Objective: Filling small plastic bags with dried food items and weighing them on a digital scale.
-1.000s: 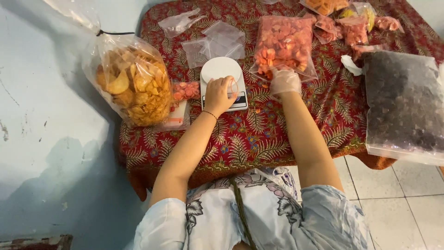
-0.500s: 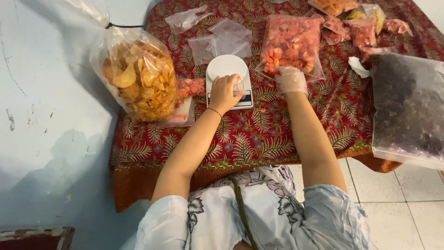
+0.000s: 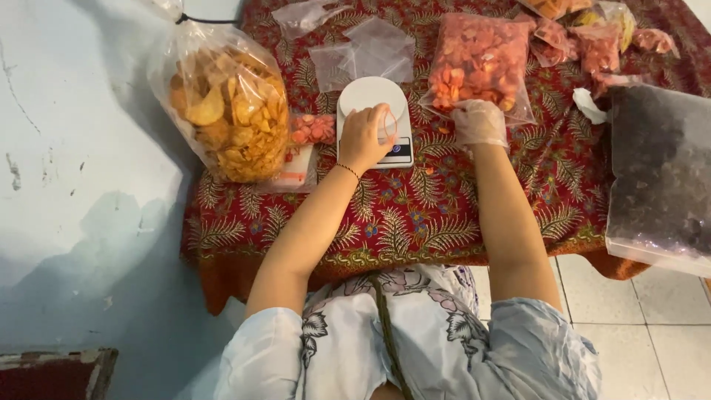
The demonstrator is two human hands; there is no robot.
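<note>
Little has shifted since the earlier frames: both hands remain at the white kitchen scale, the view merely drawn slightly lower over the table.

Items, left to right, placed relative to the scale:

1. Large clear bag of yellow chips, tied at the top, standing well to the left of the scale at the edge of the red patterned cloth.
2. Small packet of pink crackers, lying just left of the scale, between it and the chip bag.
3. Left hand, bare, resting on the scale's near edge; fingers curled together over a small clear pouch on the platform, partly covering the display. Whether they pinch the pouch cannot be told.
4. Empty clear bags, lying behind the scale.
5. Right hand, in a thin translucent glove, just right of the scale; fingers bent together at the lower edge of the big bag of pink crackers, touching it.
6. Smaller filled packets, further right and behind.
7. Large bag of dark contents, well right of the scale, overhanging the table edge.
</note>
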